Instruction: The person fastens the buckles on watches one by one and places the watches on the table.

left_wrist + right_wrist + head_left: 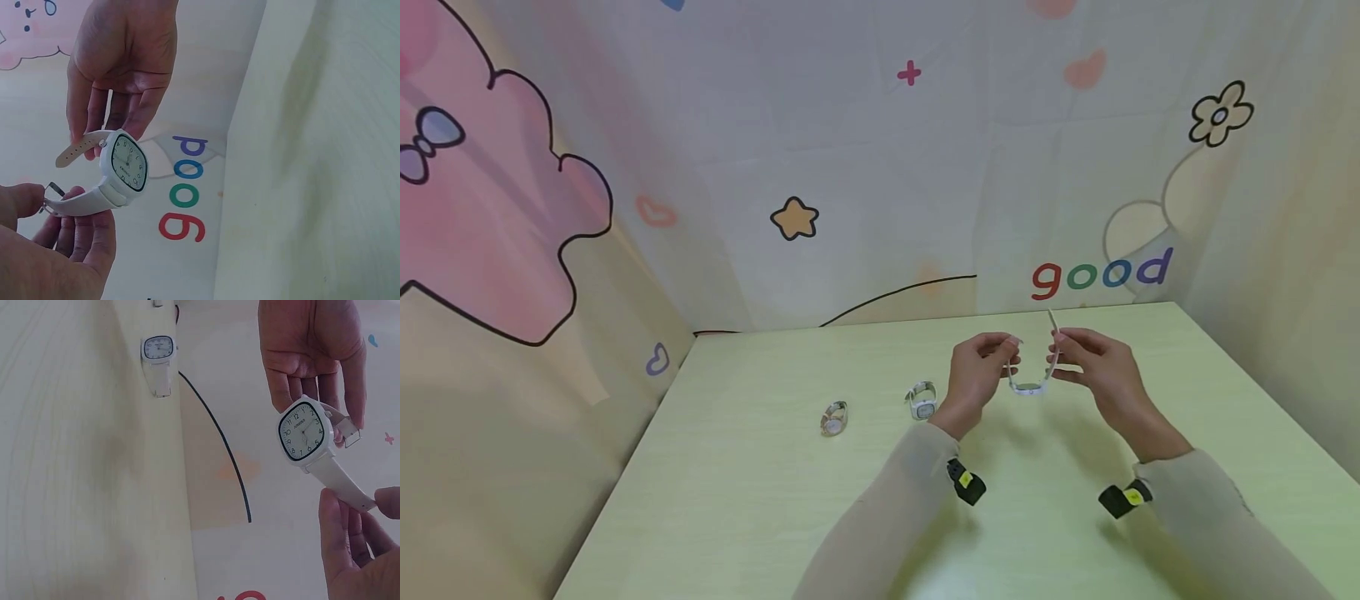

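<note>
Because the white strap watch [1027, 388] hangs unfastened above the table [715, 508], held only by its two strap ends, we judge a slip to be the first danger. Our left hand [979, 373] pinches the buckle end between thumb and fingers, and our right hand [1101, 367] pinches the holed end [74, 153] in the same way, so the dial [130, 161] sags between them in a U. If either pinch loosens, the weight of the dial could swing the watch down from the other hand; if both loosen, it could drop onto the table.

We also think a hard pull apart could drag the smooth strap from our fingertips, while too sharp a bend could crease it. The metal buckle [353, 437] might catch a fingertip, or its pin might miss a hole, should the ends meet at a skewed angle.

A second white watch [922, 408] stands on the table just beside our left wrist in the head view; a careless lowering of that arm could knock it. The metallic watch [833, 423] lies farther left, where we see less risk.
</note>
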Demonstrator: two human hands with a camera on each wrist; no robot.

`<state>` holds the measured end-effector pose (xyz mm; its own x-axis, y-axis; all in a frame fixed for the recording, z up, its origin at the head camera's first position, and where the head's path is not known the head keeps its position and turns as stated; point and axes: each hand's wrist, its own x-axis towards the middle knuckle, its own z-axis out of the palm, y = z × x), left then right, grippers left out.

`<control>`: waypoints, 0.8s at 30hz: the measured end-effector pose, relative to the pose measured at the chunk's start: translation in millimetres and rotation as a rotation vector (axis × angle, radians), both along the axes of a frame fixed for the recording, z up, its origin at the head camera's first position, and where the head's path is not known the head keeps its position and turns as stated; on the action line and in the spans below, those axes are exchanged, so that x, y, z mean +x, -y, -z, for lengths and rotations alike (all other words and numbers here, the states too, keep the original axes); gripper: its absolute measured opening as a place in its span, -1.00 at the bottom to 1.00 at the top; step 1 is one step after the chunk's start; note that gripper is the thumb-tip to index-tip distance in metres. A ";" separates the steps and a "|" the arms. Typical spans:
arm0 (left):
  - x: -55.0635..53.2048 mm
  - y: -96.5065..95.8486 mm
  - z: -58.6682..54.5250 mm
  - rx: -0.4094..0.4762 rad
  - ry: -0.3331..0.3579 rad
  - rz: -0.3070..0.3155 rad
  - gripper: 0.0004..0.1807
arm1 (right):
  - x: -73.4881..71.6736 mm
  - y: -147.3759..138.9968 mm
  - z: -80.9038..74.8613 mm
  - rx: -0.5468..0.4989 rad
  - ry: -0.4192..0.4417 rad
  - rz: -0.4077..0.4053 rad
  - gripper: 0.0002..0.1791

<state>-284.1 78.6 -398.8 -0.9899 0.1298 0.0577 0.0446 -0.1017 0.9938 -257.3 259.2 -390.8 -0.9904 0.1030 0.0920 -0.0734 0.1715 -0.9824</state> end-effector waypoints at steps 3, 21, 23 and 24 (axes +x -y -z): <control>-0.1 8.7 -3.8 0.013 -0.013 0.006 -0.87 | -2.0 6.0 -3.5 -0.001 -0.026 -0.006 -0.42; 1.3 66.0 -25.7 -0.013 -0.134 0.036 -0.77 | -4.5 40.4 -23.3 -0.090 -0.118 -0.097 -0.45; 1.8 72.0 -27.3 -0.017 -0.145 0.034 -0.75 | -4.9 44.9 -25.1 -0.076 -0.124 -0.101 -0.47; 2.0 74.8 -28.1 -0.019 -0.150 0.032 -0.75 | -5.0 47.2 -25.9 -0.065 -0.126 -0.103 -0.49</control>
